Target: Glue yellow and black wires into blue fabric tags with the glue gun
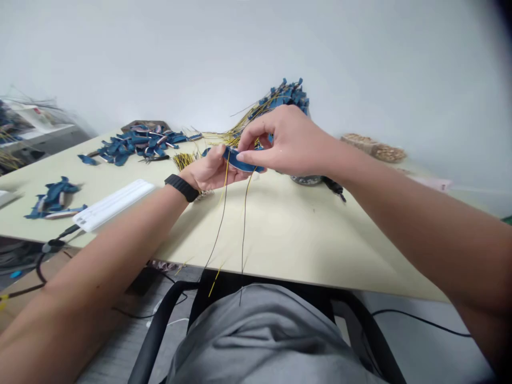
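Observation:
Both my hands meet over the middle of the pale table [304, 234]. My left hand [208, 172], with a black band on its wrist, is closed around a small blue piece [240, 160]. My right hand [286, 141] pinches the same blue piece from above with thumb and forefinger. Two thin black and yellow wires [242, 224] hang from the piece down past the table edge to my lap. Behind my hands lies a bundle of yellow wires ending in a cluster of blue pieces [286, 95].
A heap of blue pieces [138, 144] lies at the back left, a smaller heap [56, 197] at the left edge. A white power strip [114, 204] lies near it. Two brown-filled bowls [378, 148] stand at the back right. A round metal object [306, 180] sits under my right wrist.

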Motion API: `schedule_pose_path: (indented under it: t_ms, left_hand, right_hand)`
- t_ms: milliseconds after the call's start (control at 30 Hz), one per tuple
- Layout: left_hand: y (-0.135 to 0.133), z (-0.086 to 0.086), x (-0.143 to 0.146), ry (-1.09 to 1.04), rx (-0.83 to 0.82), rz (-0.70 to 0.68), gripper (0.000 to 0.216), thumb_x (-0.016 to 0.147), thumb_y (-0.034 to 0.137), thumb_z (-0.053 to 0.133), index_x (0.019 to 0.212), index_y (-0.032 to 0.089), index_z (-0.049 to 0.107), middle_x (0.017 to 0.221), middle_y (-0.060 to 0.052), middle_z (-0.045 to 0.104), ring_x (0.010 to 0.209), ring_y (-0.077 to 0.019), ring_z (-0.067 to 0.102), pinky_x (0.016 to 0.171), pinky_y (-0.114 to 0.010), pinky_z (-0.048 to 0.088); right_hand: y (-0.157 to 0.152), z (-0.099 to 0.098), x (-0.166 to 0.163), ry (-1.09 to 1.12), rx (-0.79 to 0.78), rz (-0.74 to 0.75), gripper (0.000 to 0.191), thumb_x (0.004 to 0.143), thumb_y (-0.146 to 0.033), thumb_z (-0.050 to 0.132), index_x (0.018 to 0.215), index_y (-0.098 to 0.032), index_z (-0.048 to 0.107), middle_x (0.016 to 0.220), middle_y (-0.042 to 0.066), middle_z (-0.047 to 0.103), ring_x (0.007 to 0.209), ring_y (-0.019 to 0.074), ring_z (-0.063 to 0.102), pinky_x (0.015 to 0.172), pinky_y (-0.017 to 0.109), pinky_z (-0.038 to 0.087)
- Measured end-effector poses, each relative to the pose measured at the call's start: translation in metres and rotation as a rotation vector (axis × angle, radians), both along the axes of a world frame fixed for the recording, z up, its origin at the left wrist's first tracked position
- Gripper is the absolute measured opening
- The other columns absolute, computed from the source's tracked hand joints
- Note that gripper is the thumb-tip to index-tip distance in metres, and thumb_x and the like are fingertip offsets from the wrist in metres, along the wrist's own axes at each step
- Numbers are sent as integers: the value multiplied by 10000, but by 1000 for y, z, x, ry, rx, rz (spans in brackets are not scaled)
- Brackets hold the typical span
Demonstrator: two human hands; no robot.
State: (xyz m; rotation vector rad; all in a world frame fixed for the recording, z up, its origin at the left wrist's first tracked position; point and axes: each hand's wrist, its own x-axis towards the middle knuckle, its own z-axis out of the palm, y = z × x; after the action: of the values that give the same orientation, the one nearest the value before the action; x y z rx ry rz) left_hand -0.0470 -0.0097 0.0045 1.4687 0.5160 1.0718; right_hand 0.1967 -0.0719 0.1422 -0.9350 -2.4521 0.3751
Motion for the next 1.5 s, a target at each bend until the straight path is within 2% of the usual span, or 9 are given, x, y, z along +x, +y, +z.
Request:
schedule_pose_path:
  t_ms: [200, 433, 700, 867, 1067, 1200, 1300, 1400, 1500]
  left_hand:
    - [13, -14, 16, -62, -151, -23, 890, 907, 979, 1059, 1300, 201, 877, 1297, -144, 980, 1501, -391, 914, 1281, -426, 764]
    - [9, -11, 29, -91, -188, 22, 762, 1003, 888, 1045, 1251, 183, 895, 1173, -115, 975, 1222, -288, 985, 1138, -331, 798]
    - [-7, -3, 41, 20, -143, 73, 946, 1014, 1108, 797, 1281, 209, 922, 1322, -175, 980, 1593, -463, 858, 1286, -549, 737]
    - [-15, 11, 38, 14, -177, 104, 745, 1095, 932, 795, 1386, 267, 963, 1552, -130, 951, 1642, -388, 825, 1372, -514, 671]
    - [-24, 22, 49, 139, -138, 309, 556, 1111, 803, 820, 1152, 261, 937, 1377, -124, 972, 1509, -396, 821, 1339, -563, 643]
    - [-41, 26, 77, 293, 74, 450, 429, 1074, 713, 906, 1012, 289, 878, 1191, -131, 942, 1358, -400, 826, 1239, -546, 627]
    - [-54, 31, 112, 440, 211, 408, 422, 1033, 690, 948, 1004, 280, 851, 1149, -117, 913, 1282, -410, 795, 1239, -570, 600]
    - [-59, 33, 159, 563, 341, 298, 464, 981, 678, 986, 1157, 266, 863, 1322, -129, 892, 1403, -452, 736, 1308, -613, 543]
    - [-60, 29, 212, 702, 496, 256, 649, 912, 682, 1034, 1376, 261, 862, 1552, -169, 857, 1573, -541, 631, 1386, -685, 437]
  right_hand:
    - [1, -11, 12, 10, 68, -40, 166, 969, -270, 897, 829, -297, 814, 903, 56, 872, 1004, 292, 800, 819, 406, 555]
    - [5, -16, 20, 26, 101, -58, 134, 973, -274, 876, 859, -286, 805, 962, 55, 897, 1005, 279, 798, 850, 399, 558]
    - [4, -3, 34, -37, 70, -183, 152, 944, -314, 883, 807, -310, 819, 978, 67, 901, 1055, 338, 828, 847, 449, 618]
    - [19, -4, 66, -110, 98, -411, 128, 927, -433, 927, 982, -337, 993, 987, 89, 905, 1130, 431, 855, 879, 522, 683]
    - [36, -19, 124, -106, 0, -560, 60, 892, -389, 966, 876, -339, 937, 956, 103, 872, 1068, 430, 831, 919, 563, 676]
    - [37, -31, 159, -148, -62, -686, 83, 870, -306, 968, 863, -281, 889, 930, 138, 827, 1076, 418, 807, 932, 534, 659]
    - [29, -41, 181, -178, -109, -740, 92, 863, -277, 967, 900, -262, 884, 891, 132, 795, 1072, 411, 788, 927, 521, 652]
    - [15, -52, 198, -229, -146, -783, 92, 867, -259, 953, 864, -244, 862, 802, 113, 747, 1026, 394, 781, 904, 496, 638]
    - [1, -61, 209, -261, -160, -795, 126, 878, -212, 907, 797, -239, 815, 772, 104, 738, 970, 365, 773, 887, 475, 609]
